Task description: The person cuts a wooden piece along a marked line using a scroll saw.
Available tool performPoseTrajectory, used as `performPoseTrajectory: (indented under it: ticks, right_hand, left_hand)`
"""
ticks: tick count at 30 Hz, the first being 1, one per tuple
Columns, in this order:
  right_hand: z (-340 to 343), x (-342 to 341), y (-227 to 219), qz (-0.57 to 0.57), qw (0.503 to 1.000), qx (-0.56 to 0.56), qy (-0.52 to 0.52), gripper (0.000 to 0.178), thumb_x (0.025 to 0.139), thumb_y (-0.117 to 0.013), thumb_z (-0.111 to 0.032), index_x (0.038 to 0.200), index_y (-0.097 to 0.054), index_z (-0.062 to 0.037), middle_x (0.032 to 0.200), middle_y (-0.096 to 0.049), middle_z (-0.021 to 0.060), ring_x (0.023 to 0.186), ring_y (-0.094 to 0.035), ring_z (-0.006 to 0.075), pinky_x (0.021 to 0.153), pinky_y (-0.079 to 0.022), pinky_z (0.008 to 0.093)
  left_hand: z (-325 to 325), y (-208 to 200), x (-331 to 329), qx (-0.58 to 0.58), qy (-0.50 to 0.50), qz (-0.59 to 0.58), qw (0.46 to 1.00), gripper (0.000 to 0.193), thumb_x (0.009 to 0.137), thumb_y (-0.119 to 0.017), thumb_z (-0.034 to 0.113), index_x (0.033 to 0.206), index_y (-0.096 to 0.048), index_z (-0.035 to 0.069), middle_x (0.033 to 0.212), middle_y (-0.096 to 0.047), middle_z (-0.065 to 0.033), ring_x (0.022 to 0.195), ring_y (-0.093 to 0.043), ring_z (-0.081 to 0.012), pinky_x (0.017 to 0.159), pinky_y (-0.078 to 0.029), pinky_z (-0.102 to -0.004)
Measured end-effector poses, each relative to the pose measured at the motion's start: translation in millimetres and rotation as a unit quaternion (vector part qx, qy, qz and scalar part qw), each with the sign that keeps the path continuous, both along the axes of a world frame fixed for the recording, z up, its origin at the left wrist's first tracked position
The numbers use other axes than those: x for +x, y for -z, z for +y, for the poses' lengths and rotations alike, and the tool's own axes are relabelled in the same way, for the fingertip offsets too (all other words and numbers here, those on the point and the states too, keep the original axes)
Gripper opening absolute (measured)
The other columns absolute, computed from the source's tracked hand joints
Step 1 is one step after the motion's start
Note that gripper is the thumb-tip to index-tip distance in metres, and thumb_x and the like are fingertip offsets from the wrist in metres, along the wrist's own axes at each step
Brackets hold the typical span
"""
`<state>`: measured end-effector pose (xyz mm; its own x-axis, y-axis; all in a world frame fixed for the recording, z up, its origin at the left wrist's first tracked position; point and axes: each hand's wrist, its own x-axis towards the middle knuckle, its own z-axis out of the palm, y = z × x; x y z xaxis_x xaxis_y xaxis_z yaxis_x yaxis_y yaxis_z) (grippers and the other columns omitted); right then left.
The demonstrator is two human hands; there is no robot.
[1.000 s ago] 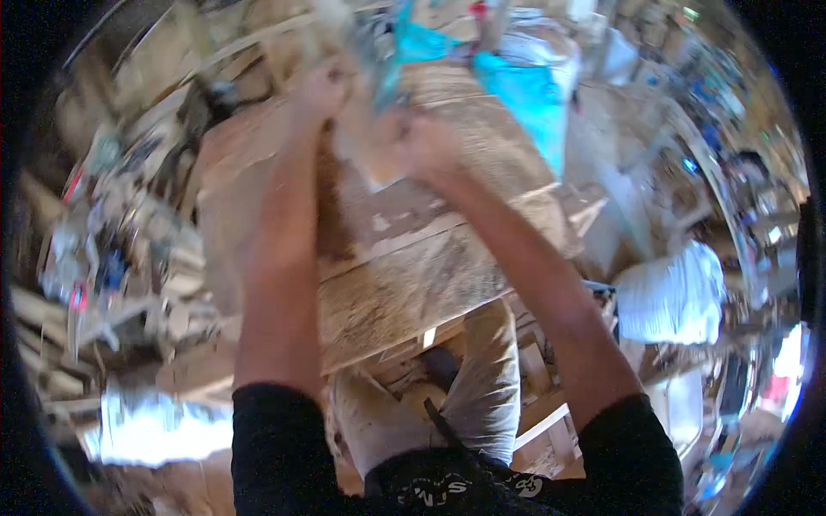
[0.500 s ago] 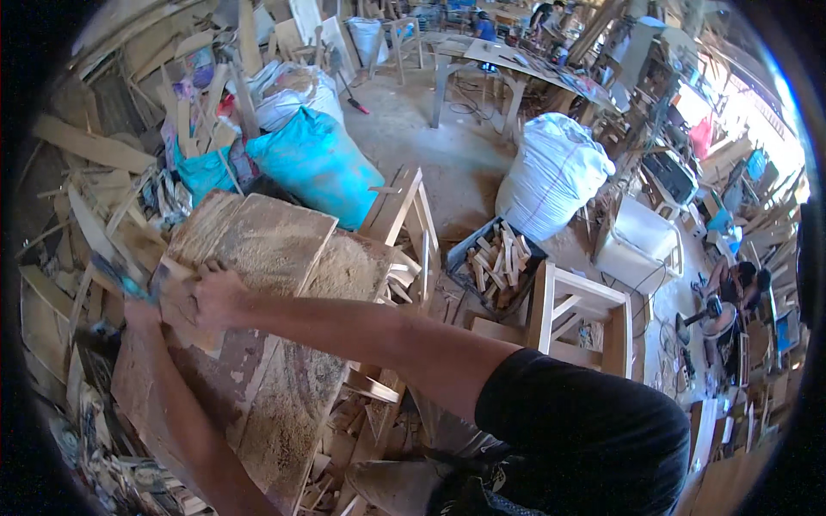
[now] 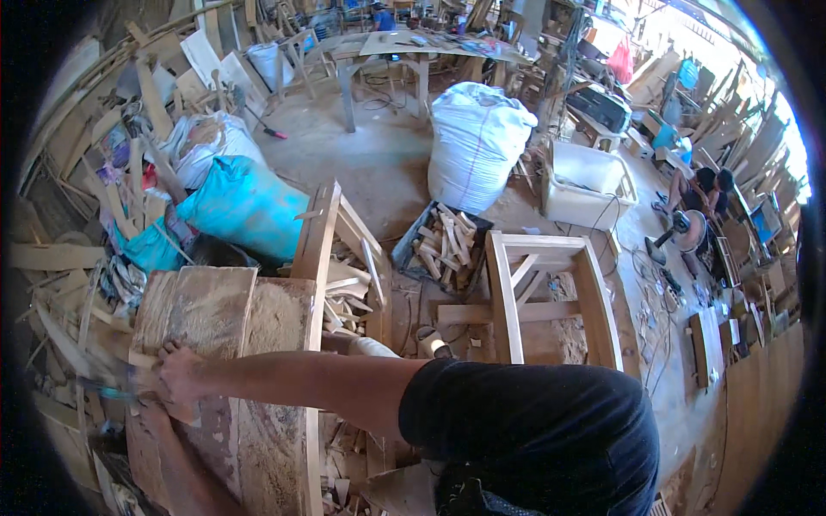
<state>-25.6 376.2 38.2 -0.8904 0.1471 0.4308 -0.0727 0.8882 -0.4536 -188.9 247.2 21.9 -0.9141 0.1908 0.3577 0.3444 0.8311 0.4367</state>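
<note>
A sawdust-covered wooden bench top [image 3: 211,310] lies at the left, with both my hands over its left edge. My right hand [image 3: 179,377] reaches across from the right, its fingers curled down on a pale piece of wood [image 3: 191,414]. Close below it is my left hand [image 3: 153,416], closed by a teal-handled tool [image 3: 116,393]. That tool is smeared by motion, so its kind cannot be told. My right hand and the wood partly hide the left fingers.
Wooden frames [image 3: 508,301] stand to the right of the bench. Beyond them are a crate of offcuts [image 3: 439,249], a white sack [image 3: 477,146], a teal sack [image 3: 245,206] and a white plastic tub [image 3: 585,185]. Scrap wood crowds the left. A person [image 3: 710,189] sits by a fan [image 3: 688,230].
The view has swung right, so the bench and sacks appear farther left. My hands stay together at the bench's left edge, and the teal-handled tool has tilted flatter.
</note>
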Motion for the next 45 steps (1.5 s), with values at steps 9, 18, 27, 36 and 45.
performPoseTrajectory:
  ticks: [9, 18, 27, 36, 45]
  right_hand:
    - [-3, -12, -3, -0.123, 0.989, 0.049, -0.069, 0.042, 0.085, -0.066, -0.039, 0.111, -0.073, -0.0073, 0.117, -0.069, 0.0200, 0.116, -0.062, 0.0331, 0.095, -0.049, 0.0513]
    - [16, -16, 1, -0.148, 0.981, 0.084, -0.098, 0.058, 0.085, -0.069, -0.057, 0.123, -0.074, -0.0141, 0.126, -0.071, 0.0162, 0.118, -0.067, 0.0326, 0.102, -0.053, 0.0454]
    - [-4, -17, 4, 0.005, 1.000, 0.017, -0.026, 0.043, 0.096, -0.054, -0.037, 0.132, -0.068, -0.0171, 0.130, -0.067, 0.0236, 0.118, -0.065, 0.0434, 0.103, -0.051, 0.0540]
    - [2, -13, -9, -0.065, 0.996, 0.062, 0.008, 0.048, 0.091, -0.057, -0.032, 0.137, -0.064, -0.0191, 0.130, -0.067, 0.0227, 0.118, -0.065, 0.0444, 0.103, -0.051, 0.0550]
    - [4, -28, 2, -0.079, 0.993, 0.074, 0.035, 0.045, 0.098, -0.052, -0.036, 0.140, -0.063, -0.0226, 0.135, -0.065, 0.0202, 0.117, -0.066, 0.0441, 0.102, -0.052, 0.0534]
  left_hand:
    - [-12, -3, 26, -0.012, -0.023, 0.002, 1.000, 0.043, 0.091, -0.059, 0.030, 0.124, -0.065, 0.002, 0.118, -0.070, -0.0268, 0.114, -0.065, -0.0437, 0.106, -0.040, -0.0559]
    - [-48, 13, 43, -0.130, -0.045, 0.019, 0.990, 0.045, 0.094, -0.055, 0.029, 0.128, -0.062, 0.001, 0.121, -0.068, -0.0296, 0.118, -0.063, -0.0465, 0.110, -0.035, -0.0589]
    - [-21, 9, 53, 0.014, -0.131, -0.006, 0.991, 0.069, 0.097, -0.049, 0.030, 0.156, -0.030, -0.001, 0.149, -0.038, -0.0458, 0.144, -0.035, -0.0575, 0.123, -0.018, -0.0621]
    - [-10, 14, 48, 0.056, -0.111, 0.030, 0.992, 0.068, 0.093, -0.053, 0.031, 0.149, -0.041, -0.005, 0.147, -0.037, -0.0493, 0.143, -0.034, -0.0597, 0.123, -0.020, -0.0620]
    - [-13, 17, 39, 0.008, -0.104, 0.023, 0.994, 0.064, 0.092, -0.050, 0.032, 0.142, -0.050, -0.010, 0.149, -0.038, -0.0474, 0.143, -0.035, -0.0602, 0.123, -0.020, -0.0614]
